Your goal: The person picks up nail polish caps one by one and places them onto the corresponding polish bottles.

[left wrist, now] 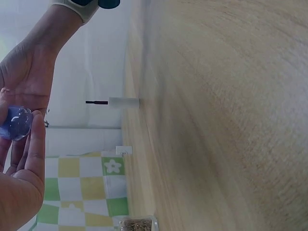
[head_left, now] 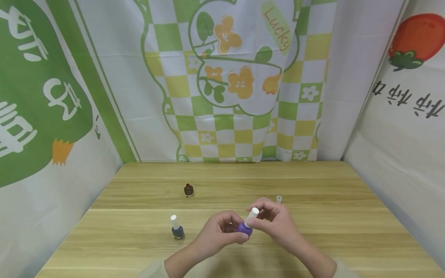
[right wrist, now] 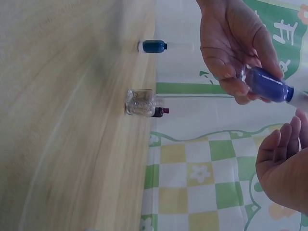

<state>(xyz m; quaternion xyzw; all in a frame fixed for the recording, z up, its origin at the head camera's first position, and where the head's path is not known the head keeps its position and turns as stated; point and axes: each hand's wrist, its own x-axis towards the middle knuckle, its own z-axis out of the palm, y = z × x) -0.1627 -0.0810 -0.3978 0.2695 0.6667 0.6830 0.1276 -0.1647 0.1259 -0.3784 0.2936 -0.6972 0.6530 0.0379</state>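
My left hand (head_left: 222,231) holds the body of a purple nail polish bottle (head_left: 245,229), tilted above the table. On its white cap (head_left: 252,217) are the thumb and fingers of my right hand (head_left: 278,222), pinching it. A dark blue nail polish bottle (head_left: 178,232) with a white cap stands upright left of my hands. Beyond my right hand a white brush cap (left wrist: 124,102) stands on the table, its dark brush pointing up. A clear glass bottle (right wrist: 139,102) appears in the right wrist view; the head view does not show it.
A dark red bottle (head_left: 189,190) stands farther back on the wooden table (head_left: 139,220). A small white item (left wrist: 124,150) sits near the far edge in the left wrist view. Printed cloths (head_left: 236,127) hang behind and at both sides.
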